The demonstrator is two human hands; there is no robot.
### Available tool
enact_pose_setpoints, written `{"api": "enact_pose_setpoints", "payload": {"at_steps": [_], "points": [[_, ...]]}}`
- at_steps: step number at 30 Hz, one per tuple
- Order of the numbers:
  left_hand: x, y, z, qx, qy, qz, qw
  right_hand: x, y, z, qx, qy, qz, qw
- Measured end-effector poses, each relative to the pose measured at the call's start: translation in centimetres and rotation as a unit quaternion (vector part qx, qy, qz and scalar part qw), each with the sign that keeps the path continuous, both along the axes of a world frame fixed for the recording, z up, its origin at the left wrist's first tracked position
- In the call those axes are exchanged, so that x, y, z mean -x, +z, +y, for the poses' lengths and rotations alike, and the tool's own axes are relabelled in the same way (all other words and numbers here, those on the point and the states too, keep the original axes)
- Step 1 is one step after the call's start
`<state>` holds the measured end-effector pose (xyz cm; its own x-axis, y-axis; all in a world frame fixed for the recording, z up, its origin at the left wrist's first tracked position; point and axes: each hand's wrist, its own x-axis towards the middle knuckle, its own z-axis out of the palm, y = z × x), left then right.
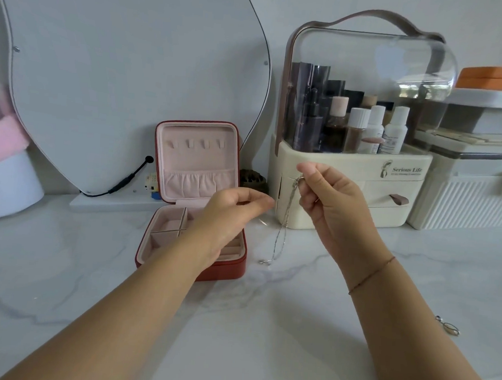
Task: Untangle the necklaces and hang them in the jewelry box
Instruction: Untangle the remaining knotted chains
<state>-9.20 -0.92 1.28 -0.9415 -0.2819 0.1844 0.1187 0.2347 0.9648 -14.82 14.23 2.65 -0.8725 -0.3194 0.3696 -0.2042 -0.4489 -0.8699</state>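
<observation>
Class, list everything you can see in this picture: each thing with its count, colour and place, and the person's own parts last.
counter: one, white marble, underneath everything.
jewelry box: one, red, pink inside, open, left of centre.
hooks: four, pink, in the box lid.
necklaces: count unclear, silver, hanging right of the box, down to the counter.
organiser: one, cream with clear dome, bottles inside, back right.
mirror: one, grey, against the wall, left.
small jewellery piece: one, silvery, far right.
left hand: one, fingers curled, above the box.
right hand: one, pinching the necklaces, thin bracelet on the wrist.
</observation>
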Motion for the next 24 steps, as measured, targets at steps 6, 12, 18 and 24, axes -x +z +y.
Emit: {"api": "enact_pose_setpoints", "payload": {"at_steps": [6,12,18,24], "points": [[0.0,0.09,0.5,-0.123,-0.098,0.064,0.986,-0.55,-0.09,-0.33,-0.058,0.045,0.046,0.996],[0.12,0.25,0.32,-0.098,-0.074,0.073,0.99,-0.77,-0.07,-0.44,-0.075,0.042,0.057,0.995],[0.23,-0.05,0.26,-0.067,-0.073,0.07,0.993,-0.19,-0.59,-0.41,-0.091,0.075,0.004,0.993],[0.55,-0.33,0.05,-0.061,-0.04,0.059,0.996,0.07,-0.8,-0.12,-0.129,0.131,-0.013,0.983]]}}
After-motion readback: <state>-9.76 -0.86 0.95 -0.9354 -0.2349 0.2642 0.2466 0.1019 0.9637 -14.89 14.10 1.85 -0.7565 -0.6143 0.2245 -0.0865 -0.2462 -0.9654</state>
